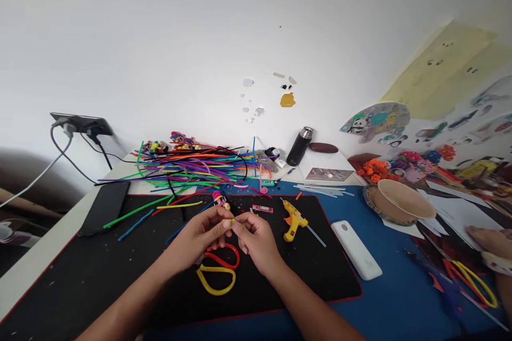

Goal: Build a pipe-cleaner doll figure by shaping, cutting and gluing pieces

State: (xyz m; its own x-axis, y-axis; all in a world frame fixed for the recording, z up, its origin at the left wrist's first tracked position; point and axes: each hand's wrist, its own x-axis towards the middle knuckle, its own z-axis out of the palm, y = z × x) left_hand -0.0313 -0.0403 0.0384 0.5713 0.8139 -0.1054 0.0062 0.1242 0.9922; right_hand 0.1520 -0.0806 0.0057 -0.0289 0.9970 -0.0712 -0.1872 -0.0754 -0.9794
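My left hand (pixel 204 237) and my right hand (pixel 256 240) meet above the black mat, fingertips pinched together. Between them is a small yellow piece (pixel 229 222), apparently pipe cleaner, mostly covered by the fingers. Just beneath the hands lie scissors (pixel 216 279) with red and yellow handles, their blades hidden by my left hand. A small pink and yellow figure (pixel 219 198) is right behind the fingertips. To the right of my right hand, a yellow glue gun (pixel 295 221) rests on the mat with a glue stick out its back.
Behind the mat (pixel 312 277) spreads a heap of coloured pipe cleaners (pixel 200 165). A phone (pixel 104 208) lies left, a white power bank (pixel 356 250) right. A black flask (pixel 300 146), a white box (pixel 326 165) and a bowl (pixel 406 200) stand farther back. Another person's hand (pixel 492 240) is at far right.
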